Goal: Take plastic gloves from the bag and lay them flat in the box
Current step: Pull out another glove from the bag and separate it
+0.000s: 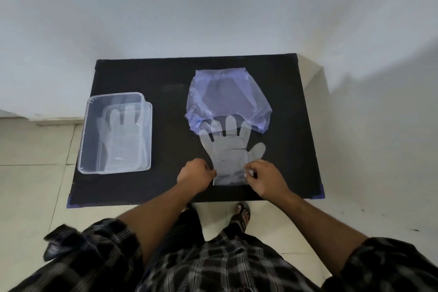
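Observation:
A clear plastic glove (231, 154) lies flat on the black table (166, 187), its fingertips still inside the mouth of a blue-purple plastic bag (227, 99) at the back. My left hand (195, 173) pinches the cuff's left edge. My right hand (263, 176) pinches the cuff's right edge. A clear plastic box (85, 149) stands at the table's left with at least one glove (123, 140) lying flat inside it.
The table stands against a white wall (213, 7). Its front corners carry blue tape (320, 193). A sandalled foot (241, 214) shows on the tiled floor just below the front edge. Bare black surface lies between box and bag.

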